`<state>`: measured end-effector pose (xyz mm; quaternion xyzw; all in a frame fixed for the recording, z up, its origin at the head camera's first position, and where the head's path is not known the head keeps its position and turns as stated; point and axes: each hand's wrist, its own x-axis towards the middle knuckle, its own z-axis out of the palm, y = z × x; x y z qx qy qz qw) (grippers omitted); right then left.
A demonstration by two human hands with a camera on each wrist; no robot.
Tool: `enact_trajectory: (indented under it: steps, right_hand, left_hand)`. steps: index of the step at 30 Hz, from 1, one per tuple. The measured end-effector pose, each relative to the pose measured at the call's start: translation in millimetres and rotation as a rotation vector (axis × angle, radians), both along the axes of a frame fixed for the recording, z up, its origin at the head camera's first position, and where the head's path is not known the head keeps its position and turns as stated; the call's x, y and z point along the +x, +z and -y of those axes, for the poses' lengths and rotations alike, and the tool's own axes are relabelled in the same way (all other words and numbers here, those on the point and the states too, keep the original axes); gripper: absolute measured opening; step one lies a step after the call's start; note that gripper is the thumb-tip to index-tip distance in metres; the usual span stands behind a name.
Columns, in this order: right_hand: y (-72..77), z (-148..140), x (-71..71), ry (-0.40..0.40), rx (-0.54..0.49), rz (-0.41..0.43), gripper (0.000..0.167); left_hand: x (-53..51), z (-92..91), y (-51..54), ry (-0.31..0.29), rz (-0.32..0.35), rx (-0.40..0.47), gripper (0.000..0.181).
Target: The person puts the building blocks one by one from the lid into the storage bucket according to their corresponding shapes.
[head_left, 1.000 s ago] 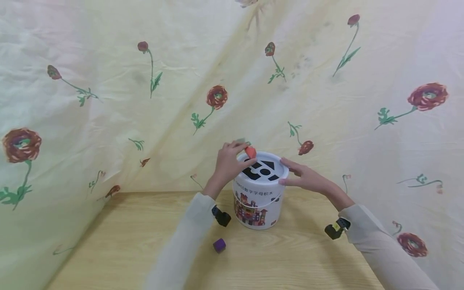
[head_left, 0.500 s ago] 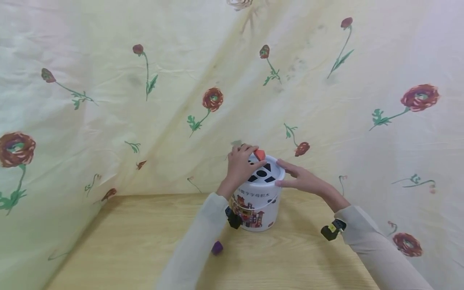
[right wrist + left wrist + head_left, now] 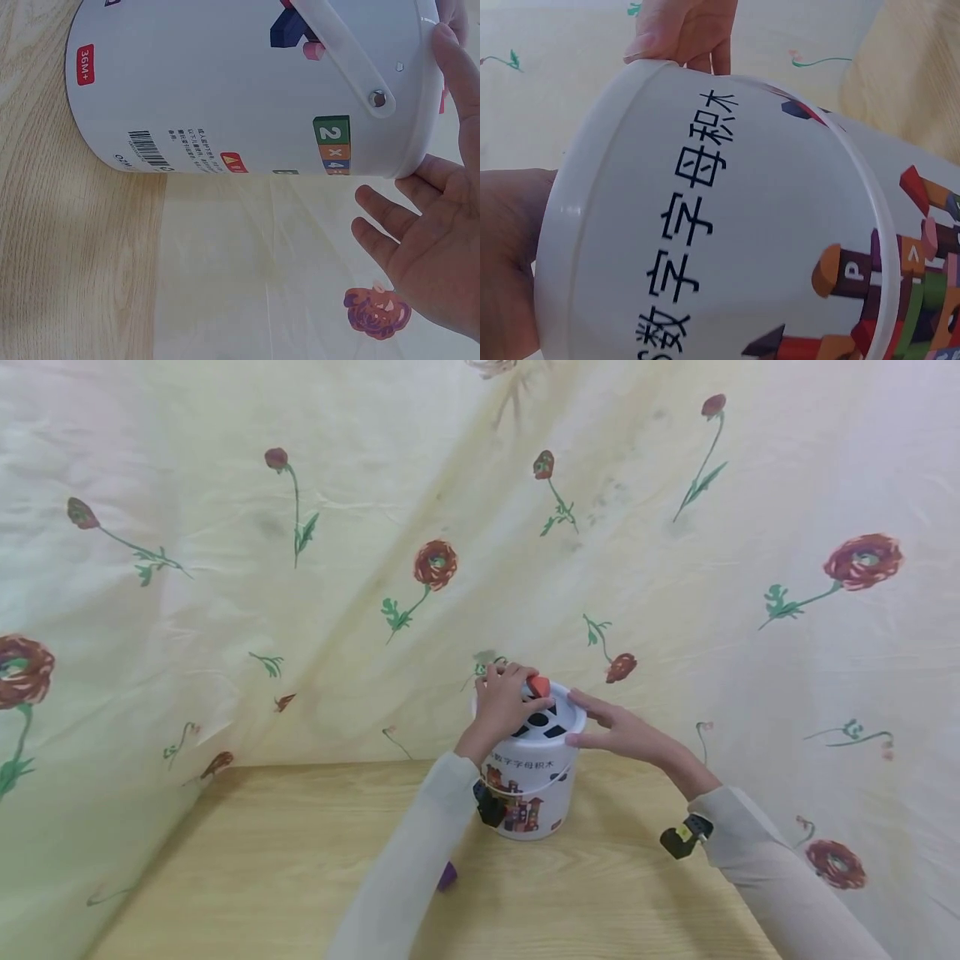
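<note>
A white bucket with printed toy-block pictures stands on the wooden table, its lid cut with black shaped holes. Over the lid's left part, my left hand pinches a small red block between thumb and fingers. Some of the holes are hidden beneath that hand. My right hand rests against the rim's right side, thumb in front and fingers behind, spread and nearly straight. In the right wrist view, the lower fingers stand off the bucket. The left wrist view does not show the red block.
A purple block lies on the table, partly covered by the left sleeve. The bucket's white handle hangs down its front. A flowered cloth rises behind the table.
My left hand has moved right across the lid with the red block, then settled slightly lower. The right hand keeps its place on the rim. The left sleeve now covers part of the purple block.
</note>
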<state>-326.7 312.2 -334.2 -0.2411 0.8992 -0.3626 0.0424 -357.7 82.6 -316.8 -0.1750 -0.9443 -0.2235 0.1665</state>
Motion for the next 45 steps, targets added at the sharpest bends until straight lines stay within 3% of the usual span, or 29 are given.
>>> enact_trajectory:
  steps: [8, 27, 45]
  right_hand:
    - [-1.7, 2.8, 1.1, 0.004, -0.003, 0.016, 0.087]
    - [0.4, 2.3, -0.8, 0.018, -0.006, -0.003, 0.086]
    - [-0.2, -0.1, -2.4, 0.016, -0.007, -0.01, 0.087]
  left_hand:
    - [-1.8, -5.2, -2.3, 0.048, -0.004, -0.049, 0.059]
    - [-4.0, -9.8, -1.3, 0.052, -0.091, -0.165, 0.058]
    - [-3.0, -7.9, -1.8, 0.019, -0.06, -0.134, 0.057]
